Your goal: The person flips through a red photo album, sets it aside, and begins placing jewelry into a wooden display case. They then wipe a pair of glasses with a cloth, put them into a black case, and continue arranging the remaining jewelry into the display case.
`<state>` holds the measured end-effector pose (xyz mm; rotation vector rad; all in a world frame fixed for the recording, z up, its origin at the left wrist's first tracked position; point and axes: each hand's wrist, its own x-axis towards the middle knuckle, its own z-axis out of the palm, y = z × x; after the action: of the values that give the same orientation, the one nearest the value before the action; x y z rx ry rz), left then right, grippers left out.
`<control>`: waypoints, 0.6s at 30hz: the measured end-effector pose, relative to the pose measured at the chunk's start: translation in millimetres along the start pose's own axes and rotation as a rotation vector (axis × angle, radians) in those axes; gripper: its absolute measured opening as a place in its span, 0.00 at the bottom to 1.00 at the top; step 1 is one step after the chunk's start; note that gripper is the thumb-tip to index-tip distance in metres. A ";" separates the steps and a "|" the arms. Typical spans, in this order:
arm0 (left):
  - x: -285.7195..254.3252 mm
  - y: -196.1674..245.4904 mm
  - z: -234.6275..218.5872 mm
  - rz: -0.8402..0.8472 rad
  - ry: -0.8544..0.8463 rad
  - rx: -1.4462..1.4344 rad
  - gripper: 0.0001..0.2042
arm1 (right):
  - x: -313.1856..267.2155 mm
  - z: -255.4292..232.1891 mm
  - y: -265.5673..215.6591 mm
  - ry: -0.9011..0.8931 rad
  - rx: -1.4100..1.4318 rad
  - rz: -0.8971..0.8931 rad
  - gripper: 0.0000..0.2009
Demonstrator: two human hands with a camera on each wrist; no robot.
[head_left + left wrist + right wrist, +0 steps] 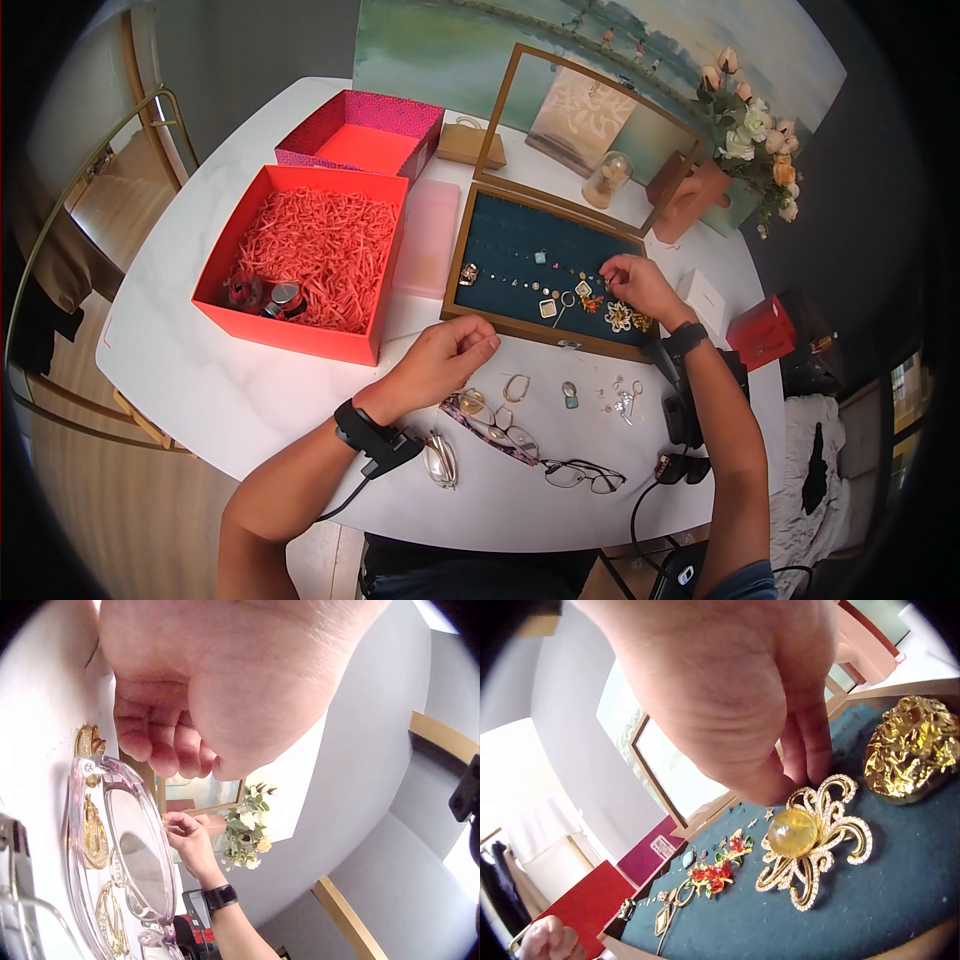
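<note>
My right hand [642,284] reaches into the jewelry box [500,225], fingertips bent down at its dark teal lining. Whether they pinch a small piece I cannot tell. Just below that hand lies a gold flower brooch [793,834] with a yellow stone, beside a crumpled gold piece [915,750]. Red flower jewelry [714,876] and several small studs lie farther left on the lining. My left hand [440,360], loosely curled and holding nothing, is by the box's front left corner. Near it are clear-framed glasses [169,885] and gold hoop earrings [95,836].
A red box [375,325] with shredded paper stands left, a patterned box [425,140] behind it. The box's glass lid [512,90] stands raised. Dark-framed glasses [575,475], a silver oval item [440,460] and small earrings [625,403] lie in front. Flowers [745,140] stand back right.
</note>
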<state>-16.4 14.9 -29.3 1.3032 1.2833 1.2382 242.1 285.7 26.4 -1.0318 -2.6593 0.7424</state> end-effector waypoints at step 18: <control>0.1 -1.3 0.9 0.023 0.003 -0.009 0.08 | 2.4 -5.8 10.9 0.074 0.024 0.066 0.04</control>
<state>-15.7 15.1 -30.7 1.3130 1.2669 1.2614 248.6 296.4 25.8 -1.1235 -2.5585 0.7323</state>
